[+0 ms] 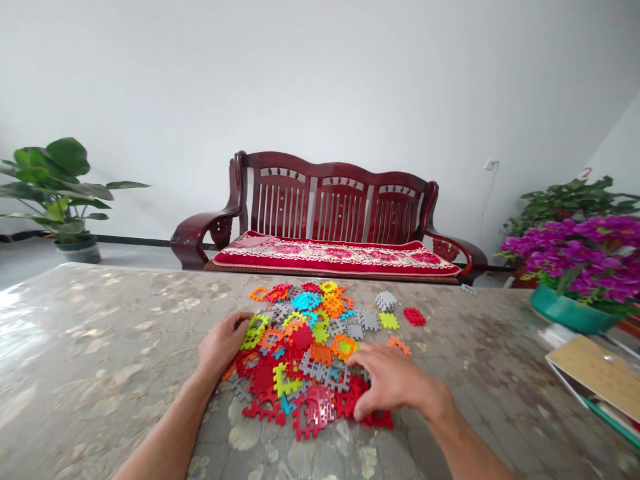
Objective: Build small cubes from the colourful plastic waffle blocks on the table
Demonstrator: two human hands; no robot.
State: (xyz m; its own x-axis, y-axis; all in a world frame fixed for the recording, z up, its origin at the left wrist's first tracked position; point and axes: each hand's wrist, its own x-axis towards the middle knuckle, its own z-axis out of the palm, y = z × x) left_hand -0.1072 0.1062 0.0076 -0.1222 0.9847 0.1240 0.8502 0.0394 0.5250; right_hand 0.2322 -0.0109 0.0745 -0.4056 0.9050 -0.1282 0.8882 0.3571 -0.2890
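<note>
A heap of interlocking plastic building tiles in red, orange, lime, blue and grey lies on the table before me. At its left edge my left hand [226, 343] rests with fingers stretched forward, beside a lime tile with cut-out windows [255, 332]; whether it touches that tile I cannot tell. Over the right side of the heap my right hand [393, 380] is open, thumb and fingers apart, above red tiles [350, 400]. A glossy red tile [314, 410] lies nearest me, and a lime frame-shaped tile [286, 380] sits between my hands.
The table has a patterned, shiny cover [125, 347]. Loose grey [386, 301], lime [389, 321] and red tiles [415, 317] lie right of the heap. A teal flowerpot [570, 312] and papers [597, 373] stand far right. Behind the table is a wooden bench [340, 200].
</note>
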